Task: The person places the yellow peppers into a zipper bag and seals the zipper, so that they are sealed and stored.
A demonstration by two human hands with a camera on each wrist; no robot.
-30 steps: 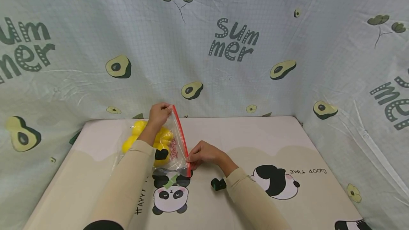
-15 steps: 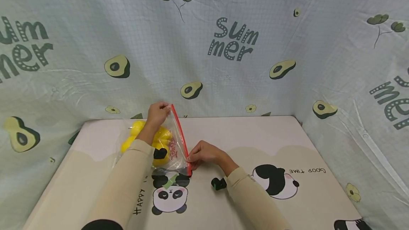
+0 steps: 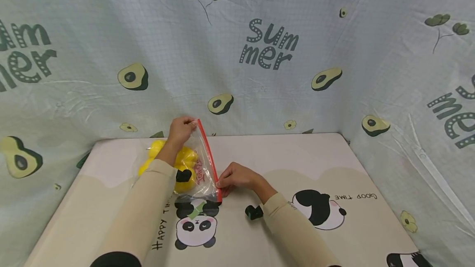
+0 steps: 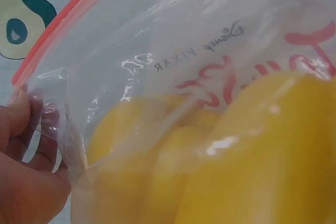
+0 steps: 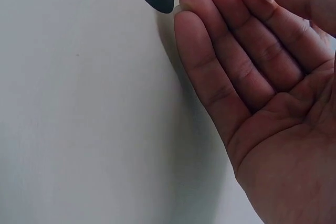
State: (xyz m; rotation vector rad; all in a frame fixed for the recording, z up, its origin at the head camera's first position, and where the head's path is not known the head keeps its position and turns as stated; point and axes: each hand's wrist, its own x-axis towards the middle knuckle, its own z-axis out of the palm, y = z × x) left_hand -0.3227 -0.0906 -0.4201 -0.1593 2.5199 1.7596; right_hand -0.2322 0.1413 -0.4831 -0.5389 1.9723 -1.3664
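A clear zip bag (image 3: 203,151) with a red zip strip stands tilted over the table, its strip running from upper left to lower right in the head view. Inside it are rounded, glossy yellow things (image 4: 262,156) whose kind I cannot tell. My left hand (image 3: 182,132) pinches the far upper corner of the bag by the strip. Lower down, my right hand (image 3: 239,177) pinches the near end of the red strip between thumb and forefinger, as the right wrist view (image 5: 273,77) of the hand also shows. Red lettering is printed on the bag. My left forearm hides part of the yellow things.
The table (image 3: 289,155) bears a pale mat printed with a panda (image 3: 196,230) and a dog (image 3: 319,209). A white curtain (image 3: 274,94) with avocado prints hangs behind and at both sides. Black patches, one by my right sleeve, seem to be prints.
Both hands keep their pinch on the zip bag at nearly the same places. The whole head view has shifted slightly, so everything sits a little further left and up.
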